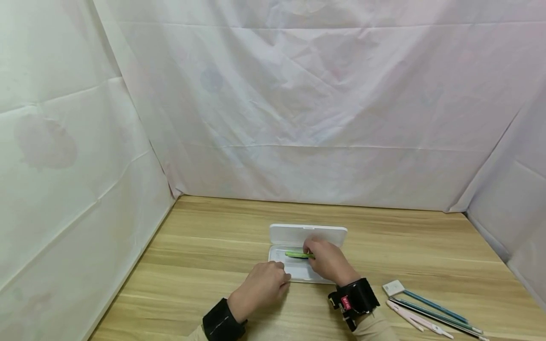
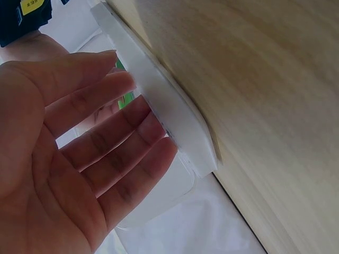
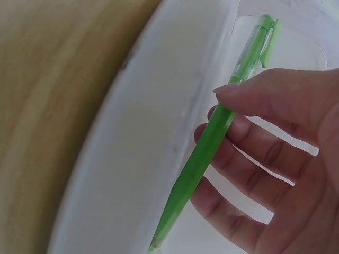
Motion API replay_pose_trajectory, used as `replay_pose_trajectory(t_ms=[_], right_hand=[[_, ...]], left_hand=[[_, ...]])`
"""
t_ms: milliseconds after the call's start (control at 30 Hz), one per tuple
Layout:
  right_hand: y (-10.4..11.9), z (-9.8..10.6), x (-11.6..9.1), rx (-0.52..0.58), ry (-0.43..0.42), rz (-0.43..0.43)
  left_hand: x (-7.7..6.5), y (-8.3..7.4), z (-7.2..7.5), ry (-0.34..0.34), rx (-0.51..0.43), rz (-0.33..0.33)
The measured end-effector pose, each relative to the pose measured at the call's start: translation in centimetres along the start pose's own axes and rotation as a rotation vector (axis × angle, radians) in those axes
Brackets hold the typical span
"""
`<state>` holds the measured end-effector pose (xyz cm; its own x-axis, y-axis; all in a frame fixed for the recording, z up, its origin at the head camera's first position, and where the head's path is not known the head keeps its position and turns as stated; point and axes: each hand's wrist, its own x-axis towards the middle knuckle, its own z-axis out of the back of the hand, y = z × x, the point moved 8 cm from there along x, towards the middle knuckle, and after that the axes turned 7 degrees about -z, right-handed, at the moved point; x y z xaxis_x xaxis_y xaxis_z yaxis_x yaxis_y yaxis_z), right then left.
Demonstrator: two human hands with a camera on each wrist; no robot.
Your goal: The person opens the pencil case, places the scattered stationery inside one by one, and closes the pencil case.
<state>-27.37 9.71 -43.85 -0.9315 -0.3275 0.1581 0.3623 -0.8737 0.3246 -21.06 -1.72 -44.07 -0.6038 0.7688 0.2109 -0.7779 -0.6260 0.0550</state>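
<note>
Item: green pen [image 3: 204, 148], one, lying in the grip over the left part of the white pencil case [image 1: 300, 271]; whether it is touching the case floor is not showing.
Right hand [image 1: 327, 260]: pinching the pen between thumb and fingers, nearer its clip end.
Left hand [image 1: 262, 284]: resting at the case's near left corner, fingers fairly straight and slightly spread, fingertips meeting the wall, gripping nothing.
Lid [image 1: 290, 233]: standing open along the far side.
Step in hand: apparently placing the pen inside the case. The next move is probably calling for lowering it flat, then loosening the pinch, while the left hand is steadying the wall.
Direction: in the right wrist view the tapered tip is pointing down and left, the clip end up and right. In the head view the long axis is running left to right, roughly along the case's length; which end is facing left is not telling itself there.
Outside, at right, lying on the table [image 1: 204, 246]: white eraser [image 1: 393, 288], blue pencil [image 1: 435, 306], darker pencils [image 1: 443, 318], pink compass [image 1: 403, 312].
</note>
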Motion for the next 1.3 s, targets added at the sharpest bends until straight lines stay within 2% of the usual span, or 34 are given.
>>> replay_pose_trajectory(t_ms=[567, 933, 1300], right_hand=[[0.42, -0.19, -0.17, -0.025, 0.02, 0.013], [0.22, -0.57, -0.02, -0.009, 0.071, -0.021], [0.23, -0.58, 0.0, -0.014, 0.074, -0.021]], left_hand=[[-0.02, 0.09, 0.12, -0.008, -0.011, -0.003], [-0.06, 0.17, 0.12, 0.004, -0.037, 0.004], [-0.12, 0.09, 0.22, -0.017, -0.013, -0.004]])
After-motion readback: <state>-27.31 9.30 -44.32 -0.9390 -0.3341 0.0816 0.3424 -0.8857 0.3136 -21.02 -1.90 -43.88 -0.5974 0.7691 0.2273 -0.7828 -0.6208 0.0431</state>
